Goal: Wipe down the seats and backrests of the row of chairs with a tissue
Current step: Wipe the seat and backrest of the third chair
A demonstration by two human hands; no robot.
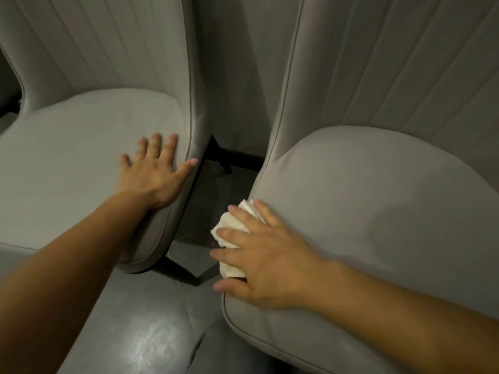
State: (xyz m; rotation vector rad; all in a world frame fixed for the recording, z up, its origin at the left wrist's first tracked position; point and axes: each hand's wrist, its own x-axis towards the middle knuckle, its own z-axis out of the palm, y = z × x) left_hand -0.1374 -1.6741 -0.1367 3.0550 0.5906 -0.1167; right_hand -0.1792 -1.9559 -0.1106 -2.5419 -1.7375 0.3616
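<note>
Two grey padded chairs stood side by side, a dark gap of floor [205,190] between them. Our right hand [267,255] lay fingers spread and straight over the white tissue [229,225], pressing it flat on the right chair seat [378,211] at its edge nearest the gap. That grip was open, a flat press rather than a pinch; the tissue bulged out past the fingertips and hung partly over the seat rim. Our left hand [155,168] rested palm down and open on the left chair seat [67,157], holding nothing, thumb at the seat's rim.

Progress, as we judged it: the wipe was at work on the right seat's near-gap edge. A faint darker patch beyond the wrist may have been damp from wiping, though we could not be sure. The ribbed right backrest [405,76] and left backrest [108,49] showed no sign either way. We took most of the task as still open.

Room: away from the grip the right seat ran broad and unobstructed toward its backrest. On the tissue side the piped rim dropped straight to the floor, so the tissue could slip off there. Dark chair legs [218,152] stood in the gap.
</note>
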